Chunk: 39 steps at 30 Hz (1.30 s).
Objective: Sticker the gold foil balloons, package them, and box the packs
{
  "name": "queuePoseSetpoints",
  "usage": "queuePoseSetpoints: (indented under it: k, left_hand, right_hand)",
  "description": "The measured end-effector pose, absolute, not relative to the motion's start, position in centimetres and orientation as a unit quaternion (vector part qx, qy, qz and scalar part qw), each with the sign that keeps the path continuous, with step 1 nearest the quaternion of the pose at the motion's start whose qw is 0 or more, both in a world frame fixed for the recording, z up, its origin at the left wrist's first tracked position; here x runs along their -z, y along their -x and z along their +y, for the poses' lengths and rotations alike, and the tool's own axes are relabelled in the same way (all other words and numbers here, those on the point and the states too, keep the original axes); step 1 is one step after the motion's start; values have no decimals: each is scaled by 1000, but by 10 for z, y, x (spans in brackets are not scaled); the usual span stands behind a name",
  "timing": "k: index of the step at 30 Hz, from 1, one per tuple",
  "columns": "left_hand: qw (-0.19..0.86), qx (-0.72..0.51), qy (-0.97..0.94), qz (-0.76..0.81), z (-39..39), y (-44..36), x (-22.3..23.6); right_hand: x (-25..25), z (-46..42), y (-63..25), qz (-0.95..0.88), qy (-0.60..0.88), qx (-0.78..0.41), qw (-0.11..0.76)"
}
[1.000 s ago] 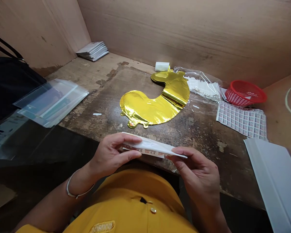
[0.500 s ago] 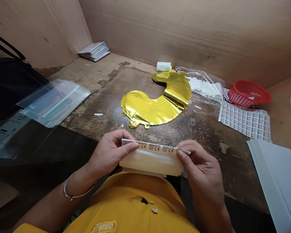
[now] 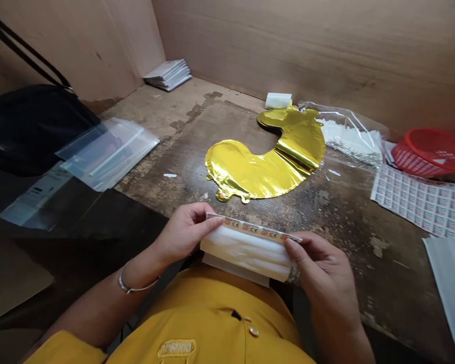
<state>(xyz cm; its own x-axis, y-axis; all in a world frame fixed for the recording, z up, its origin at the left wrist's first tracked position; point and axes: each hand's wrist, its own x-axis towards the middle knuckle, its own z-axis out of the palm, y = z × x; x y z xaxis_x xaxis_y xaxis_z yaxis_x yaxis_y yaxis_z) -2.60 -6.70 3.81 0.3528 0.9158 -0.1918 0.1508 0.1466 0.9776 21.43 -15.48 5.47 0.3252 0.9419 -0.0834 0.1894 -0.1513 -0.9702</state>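
Observation:
Both my hands hold a small white packet point(image 3: 246, 250) with a printed strip of round marks along its top edge, close to my chest at the table's near edge. My left hand point(image 3: 185, 235) pinches its left end, thumb on top. My right hand point(image 3: 322, 273) grips its right end with closed fingers. Beyond the packet, a flat gold foil balloon point(image 3: 265, 159) in a curved shape lies on the worn wooden table point(image 3: 345, 212), apart from both hands.
Clear plastic bags point(image 3: 106, 151) lie at the left beside a black bag point(image 3: 30, 126). A white stack point(image 3: 169, 74) sits in the far corner. At the right lie a clear bag of white sticks point(image 3: 349, 136), a red basket point(image 3: 432, 151), a sticker sheet point(image 3: 424, 199) and white sheets point(image 3: 451, 273).
The packet was tipped from flat to face me, its printed strip now on top, and both hands drew it nearer my chest. The view shifted left.

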Motion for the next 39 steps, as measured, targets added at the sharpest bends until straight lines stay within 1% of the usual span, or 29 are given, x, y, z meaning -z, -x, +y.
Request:
queuePoseSetpoints:
  k: [2, 3, 5, 7, 9, 10, 12, 16, 20, 22, 25, 27, 29, 31, 33, 35, 39]
  left_hand:
    - [525, -344, -591, 507, -62, 33, -36]
    - [466, -366, -610, 526, -61, 35, -36]
    - [313, -402, -675, 533, -63, 34, -43]
    - [186, -390, -767, 474, -68, 27, -53]
    - [143, -332, -844, 397, -70, 15, -62]
    - [145, -299, -867, 371, -69, 9, -65]
    - [188, -236, -892, 337, -63, 0, -67]
    - [360, -144, -865, 318, -46, -3, -63]
    - [540, -137, -761, 332, -40, -1, -57]
    - [595, -136, -723, 324, -40, -3, -54]
    - [621, -124, -701, 328, -39, -4, -49]
    - [625, -127, -692, 339, -38, -4, -47]
    - [630, -133, -678, 355, -37, -3, -46]
    - [635, -132, -665, 370, -37, -2, -46]
    - [641, -127, -658, 374, -35, -1, -46]
    - [645, -127, -654, 375, -34, 0, -45]
    - [645, -127, -652, 378, -31, 2, -44]
  right_hand:
    - [-51, -151, -211, -431, 644, -393, 495]
    - [-49, -148, -210, -430, 640, -393, 502]
    - [-46, -144, -207, -429, 639, -390, 506]
    - [-44, -142, -204, -436, 642, -390, 495]
    - [-42, -141, -199, -450, 639, -397, 482]
    - [-41, -141, -196, -458, 634, -399, 478]
    - [-40, -141, -191, -473, 627, -400, 472]
    - [-39, -140, -188, -486, 628, -405, 452]
    - [-43, -137, -189, -478, 626, -442, 428]
    - [-44, -135, -190, -483, 624, -456, 411]
    - [-42, -133, -191, -508, 622, -460, 380]
    - [-41, -131, -195, -542, 634, -412, 366]
    - [-43, -128, -200, -601, 650, -292, 364]
    - [-47, -123, -205, -673, 634, -154, 348]
    - [-54, -117, -207, -740, 591, -77, 312]
    - [-60, -110, -206, -781, 554, -58, 283]
    - [-66, -101, -203, -801, 537, -60, 260]
